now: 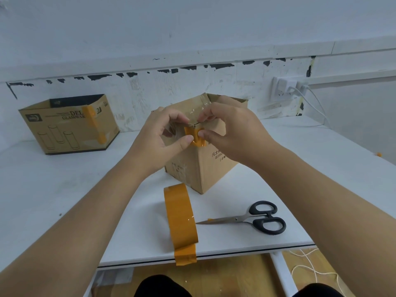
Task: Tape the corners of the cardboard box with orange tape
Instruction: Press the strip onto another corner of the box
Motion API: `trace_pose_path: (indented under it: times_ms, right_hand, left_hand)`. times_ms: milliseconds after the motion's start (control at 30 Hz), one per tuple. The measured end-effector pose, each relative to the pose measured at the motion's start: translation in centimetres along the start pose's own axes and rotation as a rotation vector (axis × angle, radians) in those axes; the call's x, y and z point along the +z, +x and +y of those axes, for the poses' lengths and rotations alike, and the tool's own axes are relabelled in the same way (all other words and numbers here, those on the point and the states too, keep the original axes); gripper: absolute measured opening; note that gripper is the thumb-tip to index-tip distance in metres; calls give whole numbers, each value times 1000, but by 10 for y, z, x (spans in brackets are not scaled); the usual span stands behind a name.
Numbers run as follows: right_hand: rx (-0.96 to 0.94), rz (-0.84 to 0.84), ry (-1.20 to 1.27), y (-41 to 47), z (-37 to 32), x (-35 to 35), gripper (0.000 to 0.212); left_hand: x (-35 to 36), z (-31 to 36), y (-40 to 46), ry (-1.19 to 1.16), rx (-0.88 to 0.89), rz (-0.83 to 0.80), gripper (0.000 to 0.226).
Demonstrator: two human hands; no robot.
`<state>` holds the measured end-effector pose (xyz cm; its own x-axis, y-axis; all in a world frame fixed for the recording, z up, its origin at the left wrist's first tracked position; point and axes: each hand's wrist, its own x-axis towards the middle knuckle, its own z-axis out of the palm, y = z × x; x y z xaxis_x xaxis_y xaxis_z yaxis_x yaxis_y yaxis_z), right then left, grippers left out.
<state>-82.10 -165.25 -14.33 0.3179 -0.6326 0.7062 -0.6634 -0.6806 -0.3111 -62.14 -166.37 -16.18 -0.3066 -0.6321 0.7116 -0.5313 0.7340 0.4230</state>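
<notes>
Pressing a short piece of orange tape (194, 137) over the near top corner of the cardboard box (201, 168), in the middle of the white table (64, 189). Left hand (162, 136) curled, thumb flat on the left half of the piece, the other fingers bent over the top edge. Right hand (231, 133) the same way on the other side, thumb tip pressed on the right half, fingers resting on the shiny top. Nothing pinched; both thumbs only pushing down.

To do it well, probably best to rub from the corner line outward, first down each side face, then over the top, so that no bubble or wrinkle remains at the fold. Better to keep the box steady with the upper fingers during this.

Tape roll (181, 217) standing on edge just in front of the box, its loose end hanging over the table edge; easy to knock down with a forearm. Scissors (252, 218) to the right of the roll, blades pointing at it. Second box (68, 123) far left at the wall, well apart. Free room on the left and right for turning the box to the next corner.
</notes>
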Motion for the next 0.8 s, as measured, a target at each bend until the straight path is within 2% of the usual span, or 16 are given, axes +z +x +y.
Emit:
trace_pose_path:
  times_ms: [300, 633, 800]
  right_hand:
    - [-5, -35, -61, -6, 1, 2, 35]
    - [-9, -44, -76, -5, 2, 3, 43]
    - [-15, -33, -42, -5, 3, 4, 36]
  left_hand:
    - [0, -2, -2, 29, 19, -38, 44]
    - [0, -4, -2, 66, 15, -62, 43]
    - [-2, -3, 1, 18, -18, -54, 35]
